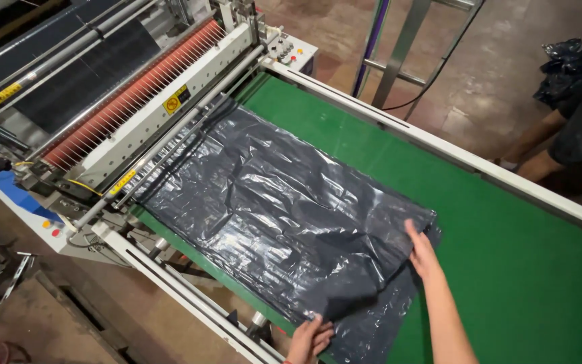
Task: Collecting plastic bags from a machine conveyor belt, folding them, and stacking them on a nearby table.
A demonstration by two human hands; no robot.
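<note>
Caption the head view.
Both bare hands, left hand and right hand, fold dark grey plastic sheet on green conveyor belt.
</note>
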